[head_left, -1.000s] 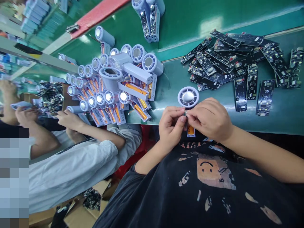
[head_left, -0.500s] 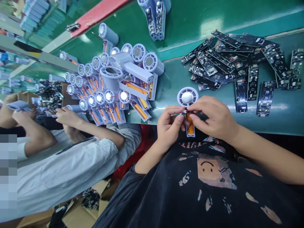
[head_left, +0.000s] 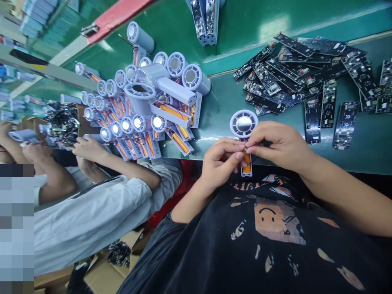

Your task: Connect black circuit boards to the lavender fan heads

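A pale lilac handheld fan shell (head_left: 243,124) lies at the near edge of the green table (head_left: 220,94), round head away from me, its open handle showing an orange battery (head_left: 246,166). My left hand (head_left: 219,160) and my right hand (head_left: 277,143) meet over the handle. Their fingertips pinch a small part with thin wires just above the battery; the part itself is mostly hidden by the fingers.
A heap of black circuit boards (head_left: 309,77) lies at the right. A pile of similar fan shells (head_left: 150,106) sits at the left, with two more fan shells (head_left: 206,20) at the top. A co-worker in a white sleeve (head_left: 101,212) works beside me on the left.
My fingertips have closed in tighter over the fan's handle and slid slightly away from me. The view has tipped a little, so the table's contents sit higher in the frame.
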Tool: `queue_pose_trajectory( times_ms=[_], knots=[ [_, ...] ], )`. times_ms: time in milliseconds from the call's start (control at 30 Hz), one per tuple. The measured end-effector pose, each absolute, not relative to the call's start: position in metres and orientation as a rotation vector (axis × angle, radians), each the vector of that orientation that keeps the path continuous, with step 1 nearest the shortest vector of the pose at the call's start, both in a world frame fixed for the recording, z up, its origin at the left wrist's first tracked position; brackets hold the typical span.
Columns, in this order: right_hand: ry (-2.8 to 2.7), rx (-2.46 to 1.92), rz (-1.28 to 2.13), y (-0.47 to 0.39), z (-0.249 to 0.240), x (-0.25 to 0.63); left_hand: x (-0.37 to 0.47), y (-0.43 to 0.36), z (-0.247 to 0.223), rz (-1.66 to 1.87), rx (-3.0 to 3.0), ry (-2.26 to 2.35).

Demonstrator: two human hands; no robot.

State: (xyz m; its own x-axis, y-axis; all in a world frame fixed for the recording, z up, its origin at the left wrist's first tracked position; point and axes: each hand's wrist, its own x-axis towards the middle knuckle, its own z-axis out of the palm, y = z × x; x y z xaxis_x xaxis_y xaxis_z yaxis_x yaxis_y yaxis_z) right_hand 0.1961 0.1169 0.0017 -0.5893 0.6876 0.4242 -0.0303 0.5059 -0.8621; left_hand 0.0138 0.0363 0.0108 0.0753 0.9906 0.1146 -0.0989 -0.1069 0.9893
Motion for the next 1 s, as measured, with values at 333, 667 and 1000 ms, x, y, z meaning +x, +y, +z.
queue_pose_trajectory(
  times_ms=[333,667,1000],
  knots=[
    [-1.880,-0.549,1.272,0.118,-0.004,0.199,0.017,0.034,0.008,1.247,1.197,1.007],
    [-2.156,-0.808,0.455,0.096,0.004,0.195,0.022,0.033,0.011,1.312,1.320,1.221],
    [-2.096,-0.785,0.169,0.089,0.002,0.193,0.022,0.035,0.015,1.261,1.545,1.299]
  ],
)
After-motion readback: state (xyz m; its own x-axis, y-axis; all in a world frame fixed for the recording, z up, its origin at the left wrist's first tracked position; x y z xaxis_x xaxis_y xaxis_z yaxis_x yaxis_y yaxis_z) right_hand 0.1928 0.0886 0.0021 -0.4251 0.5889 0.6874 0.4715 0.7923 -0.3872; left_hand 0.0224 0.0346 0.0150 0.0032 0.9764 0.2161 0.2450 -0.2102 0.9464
